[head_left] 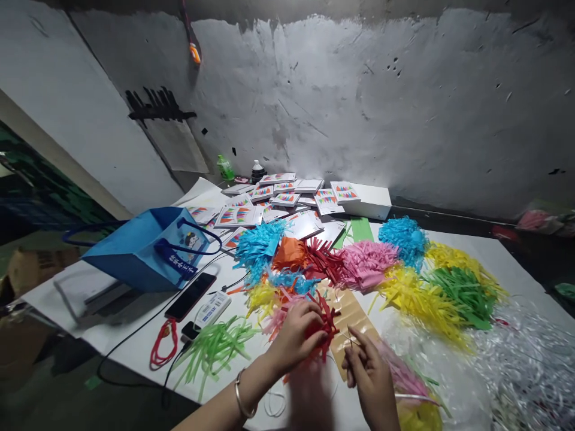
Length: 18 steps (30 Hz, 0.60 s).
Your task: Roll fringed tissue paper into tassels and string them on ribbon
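My left hand (299,329), with a metal bangle on its wrist, is closed on a red paper tassel (331,323) whose fringed strips stick out past the fingers. To its right, my right hand (368,365) pinches a thin white string (345,337), and a small needle-like tip shows at the fingers. Beneath the hands lies a tan paper sheet (354,311). A loose loop of white string (275,404) rests on the white table (256,383) in front. Some pink, yellow and orange tassels are partly hidden behind my left hand.
Fringed tassel heaps spread behind: blue (260,248), pink (368,260), yellow (415,299) and green (462,293). Printed flat packs (240,215) pile up near the wall. Left are a blue bag (135,251), phone (191,296) and cable; right, clear plastic bags (440,359).
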Each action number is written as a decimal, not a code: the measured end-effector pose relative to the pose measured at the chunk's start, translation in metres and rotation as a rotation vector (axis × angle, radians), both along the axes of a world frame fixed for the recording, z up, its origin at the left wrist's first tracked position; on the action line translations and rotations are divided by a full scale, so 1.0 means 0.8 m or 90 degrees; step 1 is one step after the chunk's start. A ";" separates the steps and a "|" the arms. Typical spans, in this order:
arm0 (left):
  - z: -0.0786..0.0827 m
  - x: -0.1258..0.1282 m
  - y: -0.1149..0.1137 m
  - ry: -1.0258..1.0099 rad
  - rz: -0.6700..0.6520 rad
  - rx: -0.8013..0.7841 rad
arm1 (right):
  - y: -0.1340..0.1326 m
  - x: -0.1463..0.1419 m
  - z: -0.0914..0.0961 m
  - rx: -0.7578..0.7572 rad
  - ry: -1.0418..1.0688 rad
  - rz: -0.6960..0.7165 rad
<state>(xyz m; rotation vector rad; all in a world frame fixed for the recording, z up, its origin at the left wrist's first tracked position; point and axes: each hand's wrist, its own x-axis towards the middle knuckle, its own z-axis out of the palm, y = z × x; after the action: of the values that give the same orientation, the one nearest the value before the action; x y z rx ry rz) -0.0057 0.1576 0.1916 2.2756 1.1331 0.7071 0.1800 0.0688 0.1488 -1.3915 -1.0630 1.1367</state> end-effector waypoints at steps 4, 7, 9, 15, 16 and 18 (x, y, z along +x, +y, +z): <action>0.013 -0.006 -0.037 -0.047 -0.082 -0.003 | 0.028 -0.016 0.050 0.008 0.069 0.088; 0.000 -0.021 -0.039 0.064 -0.034 -0.047 | 0.033 -0.021 0.057 0.013 0.045 0.107; -0.014 -0.040 -0.030 0.156 0.081 -0.083 | 0.030 -0.020 0.053 0.011 0.037 0.084; -0.022 -0.080 -0.019 0.174 0.278 -0.088 | 0.021 -0.020 0.049 -0.002 0.042 0.036; -0.016 -0.073 -0.026 0.131 0.238 -0.094 | 0.020 -0.024 0.051 -0.001 0.049 0.038; -0.003 -0.049 -0.045 -0.023 0.134 -0.141 | 0.019 -0.032 0.055 0.004 0.075 0.053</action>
<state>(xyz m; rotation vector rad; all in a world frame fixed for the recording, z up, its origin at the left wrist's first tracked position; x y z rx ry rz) -0.0451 0.1216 0.1888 1.9712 1.3751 0.6622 0.1544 0.0841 0.1931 -1.2701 -1.0469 1.2591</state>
